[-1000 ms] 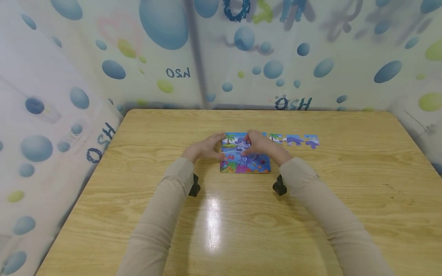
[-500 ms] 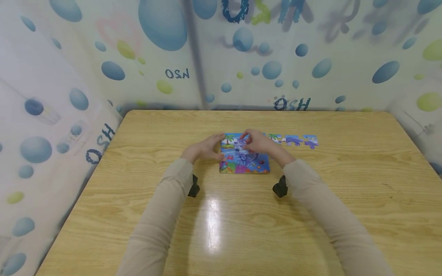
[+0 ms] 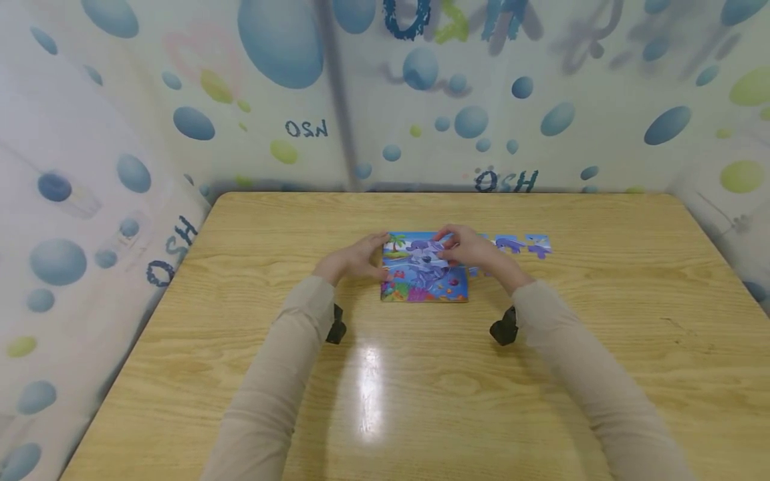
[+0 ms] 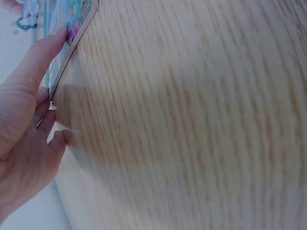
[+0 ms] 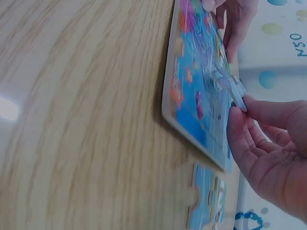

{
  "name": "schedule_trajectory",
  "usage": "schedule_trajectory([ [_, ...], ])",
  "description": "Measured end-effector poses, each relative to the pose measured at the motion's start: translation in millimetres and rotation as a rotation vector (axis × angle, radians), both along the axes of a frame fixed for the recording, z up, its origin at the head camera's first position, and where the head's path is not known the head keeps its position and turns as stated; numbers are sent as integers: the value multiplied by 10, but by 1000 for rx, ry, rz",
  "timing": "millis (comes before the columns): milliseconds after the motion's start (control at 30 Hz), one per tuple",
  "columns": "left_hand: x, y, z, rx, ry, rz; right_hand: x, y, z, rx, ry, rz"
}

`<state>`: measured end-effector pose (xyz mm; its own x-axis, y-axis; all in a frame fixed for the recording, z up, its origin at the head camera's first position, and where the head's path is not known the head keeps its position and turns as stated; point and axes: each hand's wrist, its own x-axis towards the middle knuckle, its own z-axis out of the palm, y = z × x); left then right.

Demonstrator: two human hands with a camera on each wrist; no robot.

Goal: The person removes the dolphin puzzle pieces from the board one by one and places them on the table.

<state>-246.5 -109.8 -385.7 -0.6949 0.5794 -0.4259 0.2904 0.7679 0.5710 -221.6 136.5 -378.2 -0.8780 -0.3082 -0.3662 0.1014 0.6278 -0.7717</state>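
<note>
A colourful jigsaw puzzle board point(image 3: 424, 294) with an underwater picture lies flat on the table. My left hand point(image 3: 355, 259) holds its left edge, the thumb point(image 4: 48, 48) on the picture and the fingers along the side. Over the board's upper middle, my right hand point(image 3: 475, 248) pinches a puzzle piece point(image 5: 232, 88) between thumb and fingertips. That piece is tilted and raised off the picture, as the right wrist view shows. Behind and right of the right hand lie a piece with a purple dolphin point(image 3: 508, 244) and another blue-white piece point(image 3: 539, 246).
The wooden table point(image 3: 397, 387) reaches back to a wall point(image 3: 481, 87) printed with blue and green bubbles. In the right wrist view, a loose blue piece point(image 5: 202, 196) lies just beyond the board's corner. Black wrist cameras hang below both sleeves.
The right hand has pinched the puzzle piece, lifted it from the board and shifted right with it. It now covers the loose palm-tree piece. The left hand keeps its place.
</note>
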Motion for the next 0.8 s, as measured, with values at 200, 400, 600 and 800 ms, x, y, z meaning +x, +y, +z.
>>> schedule_trajectory([
  [200,3,14,-2,-3,-2,10,40,240,-39,-48,-5,-57],
  [400,9,8,1,0,-1,7,113,558,-59,-94,-10,-99],
  [600,8,-8,-8,6,8,6,204,851,-74,11,51,-138],
  [800,0,-7,-25,5,6,5,314,1075,-90,4,30,-175],
])
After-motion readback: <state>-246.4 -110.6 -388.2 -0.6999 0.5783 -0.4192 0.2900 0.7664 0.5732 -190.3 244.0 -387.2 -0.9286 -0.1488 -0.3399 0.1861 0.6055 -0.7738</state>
